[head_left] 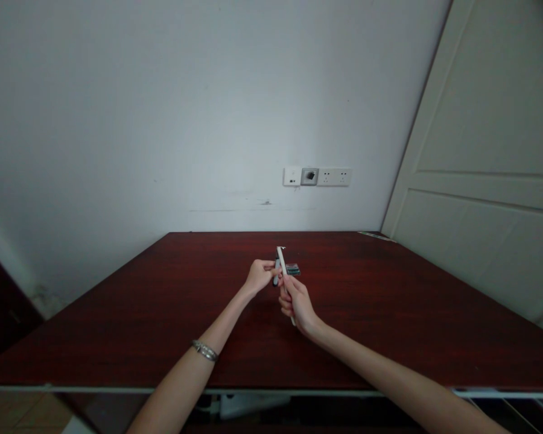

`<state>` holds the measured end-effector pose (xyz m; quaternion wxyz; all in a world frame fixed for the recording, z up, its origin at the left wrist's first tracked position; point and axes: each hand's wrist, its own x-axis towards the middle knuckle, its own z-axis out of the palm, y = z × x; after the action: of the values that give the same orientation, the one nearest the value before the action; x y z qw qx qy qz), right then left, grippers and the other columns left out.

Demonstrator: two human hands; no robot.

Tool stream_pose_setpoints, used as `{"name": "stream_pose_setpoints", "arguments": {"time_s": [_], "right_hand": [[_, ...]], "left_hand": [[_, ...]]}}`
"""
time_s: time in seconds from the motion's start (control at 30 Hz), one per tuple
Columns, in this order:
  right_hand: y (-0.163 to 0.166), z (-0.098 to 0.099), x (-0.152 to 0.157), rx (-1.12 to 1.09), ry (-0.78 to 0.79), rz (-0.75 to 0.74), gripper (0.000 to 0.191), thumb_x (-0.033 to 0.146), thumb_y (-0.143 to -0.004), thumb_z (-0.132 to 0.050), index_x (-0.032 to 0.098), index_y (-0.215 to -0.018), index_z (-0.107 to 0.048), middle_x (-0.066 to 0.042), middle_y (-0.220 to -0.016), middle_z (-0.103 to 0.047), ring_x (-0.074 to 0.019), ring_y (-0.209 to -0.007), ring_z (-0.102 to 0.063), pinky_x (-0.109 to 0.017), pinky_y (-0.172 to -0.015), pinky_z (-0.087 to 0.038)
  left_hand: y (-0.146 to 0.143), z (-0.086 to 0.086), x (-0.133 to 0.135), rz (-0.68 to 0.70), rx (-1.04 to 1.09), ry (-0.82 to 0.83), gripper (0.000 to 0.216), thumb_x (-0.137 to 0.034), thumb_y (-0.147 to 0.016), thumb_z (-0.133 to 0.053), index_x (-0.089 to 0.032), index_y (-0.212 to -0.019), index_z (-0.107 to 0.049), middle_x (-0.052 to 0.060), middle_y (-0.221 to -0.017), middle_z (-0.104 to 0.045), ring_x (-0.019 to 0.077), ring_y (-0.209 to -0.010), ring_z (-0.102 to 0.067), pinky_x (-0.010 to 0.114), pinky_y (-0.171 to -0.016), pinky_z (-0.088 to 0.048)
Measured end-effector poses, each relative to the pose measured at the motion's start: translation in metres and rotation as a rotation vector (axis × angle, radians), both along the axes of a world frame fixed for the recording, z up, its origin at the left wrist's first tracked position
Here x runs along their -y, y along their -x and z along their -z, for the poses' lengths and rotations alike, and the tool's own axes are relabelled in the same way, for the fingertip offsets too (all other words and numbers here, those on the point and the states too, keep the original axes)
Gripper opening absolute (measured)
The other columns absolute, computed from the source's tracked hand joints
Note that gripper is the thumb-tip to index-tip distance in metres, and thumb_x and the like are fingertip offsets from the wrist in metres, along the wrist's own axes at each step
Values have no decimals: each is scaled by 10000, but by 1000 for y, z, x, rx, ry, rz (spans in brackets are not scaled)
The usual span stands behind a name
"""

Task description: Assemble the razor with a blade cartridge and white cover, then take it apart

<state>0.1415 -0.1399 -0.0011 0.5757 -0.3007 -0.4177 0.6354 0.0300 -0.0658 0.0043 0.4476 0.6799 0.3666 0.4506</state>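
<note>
Pale wall (pixel 117 120), set with a row of sockets (pixel 335 176), backs a dark red tabletop (pixel 163 313) where a person works two-handed near the middle, a panelled door (pixel 484 120) rising at right. The right hand (pixel 301 304) grips a slim white stick (pixel 285 269), fingers curled about its lower part and thumb laid along it; the far end (its shape recalls a toothbrush, though it is too small to be sure) shows a short crosswise projection. The left hand (pixel 259 277), its forearm ringed by a silvery bracelet (pixel 204 351), pinches a short grey-and-black object (pixel 276 280) between thumb and fingers. Both items sit between the hands, the grey-and-black object immediately left of the stick and nearly parallel to it; whether they touch cannot be told. The stick's long axis runs away from the person, its far end leaning left, its near end emerging below the right hand, the nearer of the two to the person. Just right of the stick lies a small clear packet (pixel 293 269).
</note>
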Motion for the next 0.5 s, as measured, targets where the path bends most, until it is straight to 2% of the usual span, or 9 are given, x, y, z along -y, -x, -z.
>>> {"name": "stream_pose_setpoints", "arguments": {"time_s": [0.17, 0.33, 0.5], "right_hand": [[-2, -7, -1, -30, -44, 31, 398, 541, -661, -614, 196, -712, -423, 128, -437, -243, -8, -335, -132, -129, -304, -82], [-1, -4, 6, 38, 12, -2, 398, 550, -663, -604, 199, -719, -426, 123, -441, -264, -13, -336, -159, -126, -306, -89], [-3, -12, 5, -7, -47, 21, 404, 544, -649, -619, 192, -707, -430, 128, -434, -250, -7, -335, -133, -126, -301, -85]], "left_hand": [[-1, -4, 4, -32, 2, 0, 194, -302, -642, -640, -110, -644, -662, 6, -557, -621, 115, -518, -543, 204, -510, -401], [-1, -5, 4, -42, 30, 8, 137, -243, -639, -627, -111, -608, -652, 3, -532, -610, 94, -481, -513, 194, -494, -384], [-1, -4, 3, 6, 64, 17, 181, -282, -651, -627, -105, -634, -656, 16, -552, -619, 98, -485, -521, 197, -488, -386]]}}
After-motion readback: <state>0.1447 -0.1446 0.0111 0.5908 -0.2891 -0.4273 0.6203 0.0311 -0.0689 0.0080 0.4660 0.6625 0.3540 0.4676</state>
